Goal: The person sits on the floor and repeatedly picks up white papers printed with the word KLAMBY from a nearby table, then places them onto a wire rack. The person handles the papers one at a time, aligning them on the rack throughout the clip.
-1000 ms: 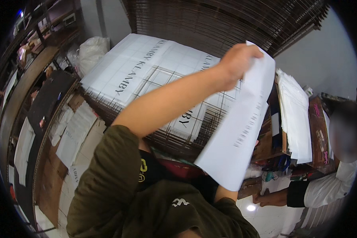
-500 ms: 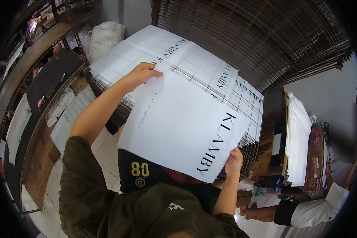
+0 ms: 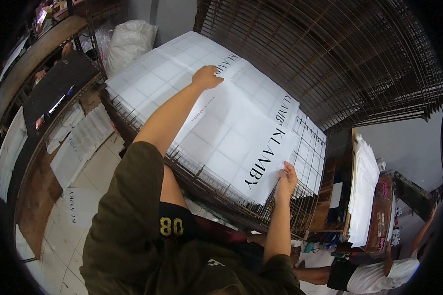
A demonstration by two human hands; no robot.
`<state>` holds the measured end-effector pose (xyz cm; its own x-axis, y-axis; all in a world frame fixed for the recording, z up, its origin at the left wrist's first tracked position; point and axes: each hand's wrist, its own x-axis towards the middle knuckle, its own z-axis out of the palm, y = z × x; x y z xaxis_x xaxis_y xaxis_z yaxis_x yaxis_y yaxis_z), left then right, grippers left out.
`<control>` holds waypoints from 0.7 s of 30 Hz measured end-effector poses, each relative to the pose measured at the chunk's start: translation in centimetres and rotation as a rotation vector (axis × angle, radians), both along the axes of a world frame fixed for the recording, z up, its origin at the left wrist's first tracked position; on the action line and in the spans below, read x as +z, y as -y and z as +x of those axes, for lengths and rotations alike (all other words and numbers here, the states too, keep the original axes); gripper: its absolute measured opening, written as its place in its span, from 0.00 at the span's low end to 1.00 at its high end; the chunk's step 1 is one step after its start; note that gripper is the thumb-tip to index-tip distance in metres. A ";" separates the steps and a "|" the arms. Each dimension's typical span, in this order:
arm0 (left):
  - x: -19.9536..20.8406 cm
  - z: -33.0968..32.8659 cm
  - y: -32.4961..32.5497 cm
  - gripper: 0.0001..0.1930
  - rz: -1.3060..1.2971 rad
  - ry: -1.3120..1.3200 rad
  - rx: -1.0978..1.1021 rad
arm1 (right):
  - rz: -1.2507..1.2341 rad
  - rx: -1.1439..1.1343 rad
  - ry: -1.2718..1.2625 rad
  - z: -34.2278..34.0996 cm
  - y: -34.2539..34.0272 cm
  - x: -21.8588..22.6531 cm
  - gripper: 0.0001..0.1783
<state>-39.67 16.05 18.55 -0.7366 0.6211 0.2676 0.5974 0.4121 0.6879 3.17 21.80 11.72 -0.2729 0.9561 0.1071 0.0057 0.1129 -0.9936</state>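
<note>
A thin white sheet with large black lettering lies mostly down on a wire drying rack, whose grid shows through it. At its far left corner, my left hand is closed on the edge, and that side is still slightly lifted and bowed. My right hand has its thumb and fingers together at the sheet's right edge, near the rack's front right. More white printed sheets are spread beside and beyond it on the same rack, some overlapping.
Raised wire racks slant up behind. Shelving with a dark board stands at left, with a printed sheet on the floor below. A white stack hangs over a wooden stand at right. Another person is at lower right.
The sheet has moved forward and down from above my lap onto the rack. Both hands have gone with it, the left one farther forward and right.
</note>
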 end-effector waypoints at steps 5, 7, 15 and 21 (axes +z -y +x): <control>2.4 12.7 4.9 0.27 0.392 0.043 -0.602 | 0.014 -0.024 0.149 -0.7 -0.6 -1.1 0.20; -0.9 20.8 9.5 0.24 0.577 0.341 -1.124 | -0.001 0.011 0.152 -0.9 -0.5 -1.3 0.20; -11.0 37.8 18.9 0.17 -0.155 0.984 -1.786 | 0.058 0.030 0.162 -0.7 -1.0 -1.3 0.20; -19.4 36.3 17.5 0.34 -0.948 0.288 -1.458 | 0.082 -0.017 0.151 -1.0 -1.4 -1.3 0.18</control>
<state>-3.39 -1.41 -0.82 0.5547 0.6065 -0.5696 0.7236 -0.0138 0.6901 2.16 23.17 10.41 -0.2756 0.9504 0.1442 0.1571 0.1925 -0.9686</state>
